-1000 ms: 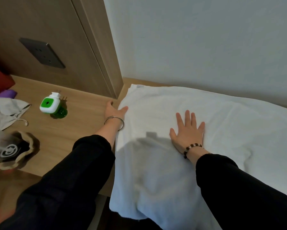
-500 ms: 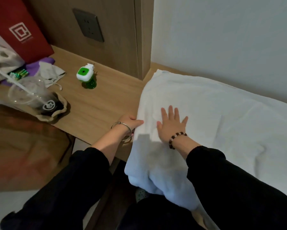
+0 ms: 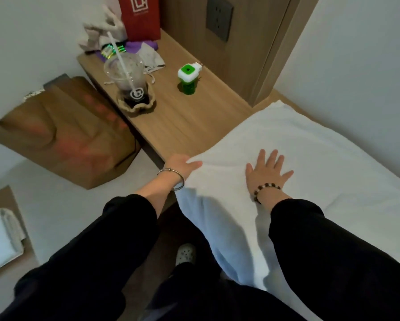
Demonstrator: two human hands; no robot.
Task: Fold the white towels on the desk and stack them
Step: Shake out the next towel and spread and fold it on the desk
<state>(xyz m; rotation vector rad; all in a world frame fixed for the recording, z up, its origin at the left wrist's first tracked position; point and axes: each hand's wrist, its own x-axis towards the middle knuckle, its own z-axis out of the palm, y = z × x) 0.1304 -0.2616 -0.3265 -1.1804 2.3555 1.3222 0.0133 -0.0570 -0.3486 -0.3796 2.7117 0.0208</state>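
Pressing our right hand (image 3: 267,173) flat on the white towel (image 3: 314,144), fingers spread, we pinch its left edge in our left hand (image 3: 180,164), thumb on top. The towel lies across the desk (image 3: 182,121), its near part hanging over the front edge.

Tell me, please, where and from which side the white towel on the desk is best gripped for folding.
Probably the left edge of the white towel, near its front corner, coming from the left. That edge seems slightly raised off the desk, so fingers can slip under it, as the left hand pinching it shows. The right hand lies flat on the middle, where there is no free edge.
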